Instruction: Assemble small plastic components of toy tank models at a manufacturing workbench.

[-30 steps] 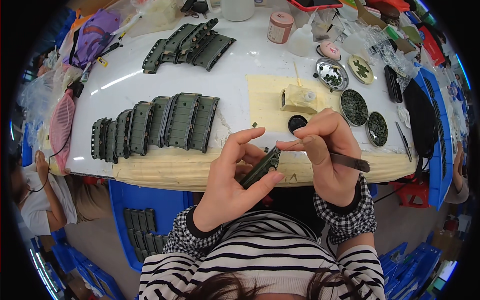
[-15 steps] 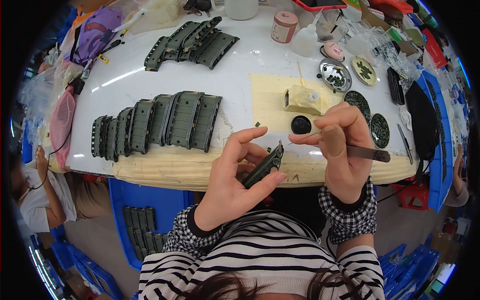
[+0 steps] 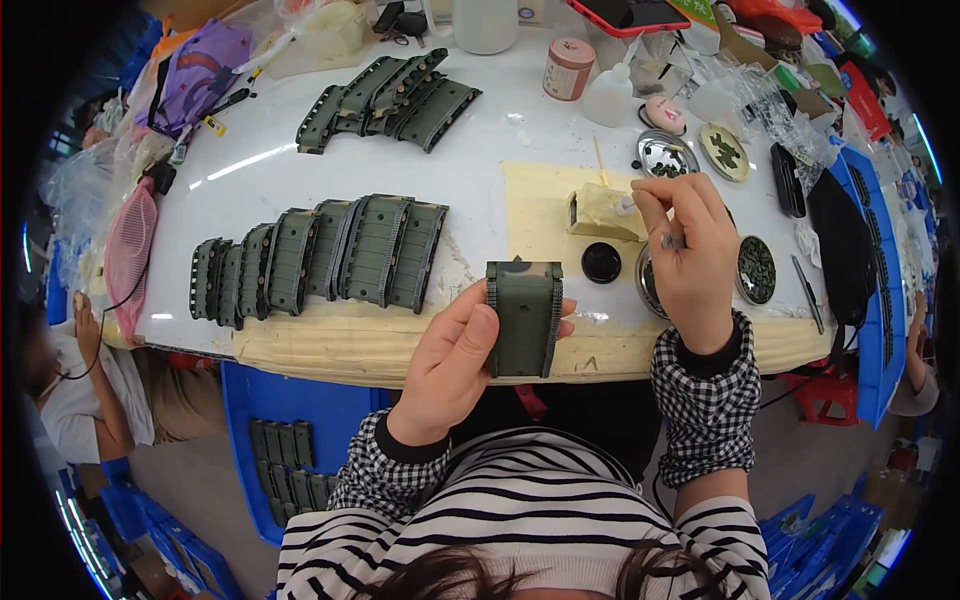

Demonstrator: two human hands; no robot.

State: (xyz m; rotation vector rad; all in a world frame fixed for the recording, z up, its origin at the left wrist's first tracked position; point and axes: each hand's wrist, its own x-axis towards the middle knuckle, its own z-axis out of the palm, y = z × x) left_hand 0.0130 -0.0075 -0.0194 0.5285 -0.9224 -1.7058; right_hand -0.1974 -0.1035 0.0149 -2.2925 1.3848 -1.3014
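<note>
My left hand (image 3: 455,350) holds a dark green, slightly curved plastic part (image 3: 523,320) upright, with toothed long edges and a camouflage-patched top end. The thumb lies along its left side and fingertips show past its right. My right hand (image 3: 692,255) is closed over a masking-taped box (image 3: 602,213), its fingertips pinched at the small white bottle top (image 3: 626,204) on it. The grey end of the tweezers (image 3: 673,241) shows among its fingers; whatever the fingertips pinch is too small to make out. A round black pot (image 3: 601,262) stands just before the box.
A row of similar green parts (image 3: 330,250) lies at left, with another group (image 3: 385,100) behind. Round dishes of small green pieces (image 3: 756,268) stand at right, near a black-handled tool (image 3: 807,293). A blue tray (image 3: 300,400) with more parts sits below the table edge.
The green part has turned from a tilted edge-on view to upright, broad face showing. My right hand has moved away from it, up to the taped box. The tweezers now point more end-on.
</note>
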